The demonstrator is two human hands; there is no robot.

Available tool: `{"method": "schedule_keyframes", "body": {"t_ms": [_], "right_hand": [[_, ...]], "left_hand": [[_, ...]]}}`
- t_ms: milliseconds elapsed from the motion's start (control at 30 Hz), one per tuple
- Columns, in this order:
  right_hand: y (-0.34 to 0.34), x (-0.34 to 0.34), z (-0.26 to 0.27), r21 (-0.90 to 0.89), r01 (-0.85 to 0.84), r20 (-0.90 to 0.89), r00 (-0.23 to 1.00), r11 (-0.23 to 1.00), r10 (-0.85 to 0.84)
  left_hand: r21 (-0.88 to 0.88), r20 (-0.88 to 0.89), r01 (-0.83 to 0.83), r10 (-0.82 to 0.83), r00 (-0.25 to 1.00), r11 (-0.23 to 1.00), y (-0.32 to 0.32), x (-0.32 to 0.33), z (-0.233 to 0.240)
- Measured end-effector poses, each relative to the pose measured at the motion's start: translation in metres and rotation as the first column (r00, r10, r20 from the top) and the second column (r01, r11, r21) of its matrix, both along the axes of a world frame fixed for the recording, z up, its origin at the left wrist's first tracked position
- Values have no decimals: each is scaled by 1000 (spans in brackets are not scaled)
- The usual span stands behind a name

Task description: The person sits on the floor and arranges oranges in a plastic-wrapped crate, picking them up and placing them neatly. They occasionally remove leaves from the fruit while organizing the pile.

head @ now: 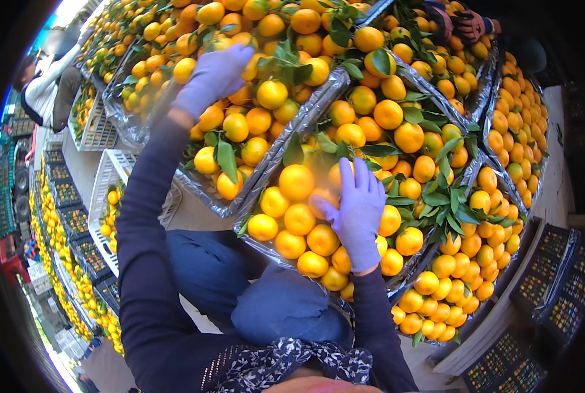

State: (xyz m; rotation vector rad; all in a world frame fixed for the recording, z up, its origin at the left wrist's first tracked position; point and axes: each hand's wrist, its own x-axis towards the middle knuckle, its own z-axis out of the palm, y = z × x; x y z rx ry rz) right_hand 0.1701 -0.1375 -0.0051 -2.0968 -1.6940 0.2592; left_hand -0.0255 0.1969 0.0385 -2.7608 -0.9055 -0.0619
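My left hand (216,78), in a light purple glove, reaches over the orange citrus fruits (272,94) in the upper middle. Its fingertips are at the fruit, and whether they hold one cannot be told. In the same kind of glove, my right hand (356,211) lies on the heap nearest my knees, fingers spread, thumb by a round orange fruit (322,201). Leafy fruits (388,114) lie beyond it; bare ones (299,219) lie on its left. Silvery film (292,132) covers the edges between the heaps.
White plastic crates (107,196) with fruit stand at the left. Another person (51,93) is at the upper left; a co-worker's gloved hand (469,25) is at the upper right. Stacked dark crates (543,265) stand at the lower right, beside more heaped fruit (445,290).
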Motion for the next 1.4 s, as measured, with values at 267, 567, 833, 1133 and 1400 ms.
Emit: {"method": "schedule_keyframes", "body": {"t_ms": [267,567,833,1133,1400], "right_hand": [[2,-2,1,-91,11,18,1000,996,-9],[-2,0,-6,-35,-8,65,998,999,11],[1,-2,-10,-23,34,64,997,999,-33],[-2,1,-8,3,-26,54,998,1000,26],[2,-2,-2,3,-8,37,999,1000,8]], "left_hand": [[-736,166,132,-12,986,664,-120,59,37],[-701,-195,106,-332,923,706,-129,88,-22],[-704,18,215,-285,958,677,-143,59,-4],[-836,93,119,-75,993,535,-60,1,78],[-254,575,-444,504,645,859,134,-29,64]]}}
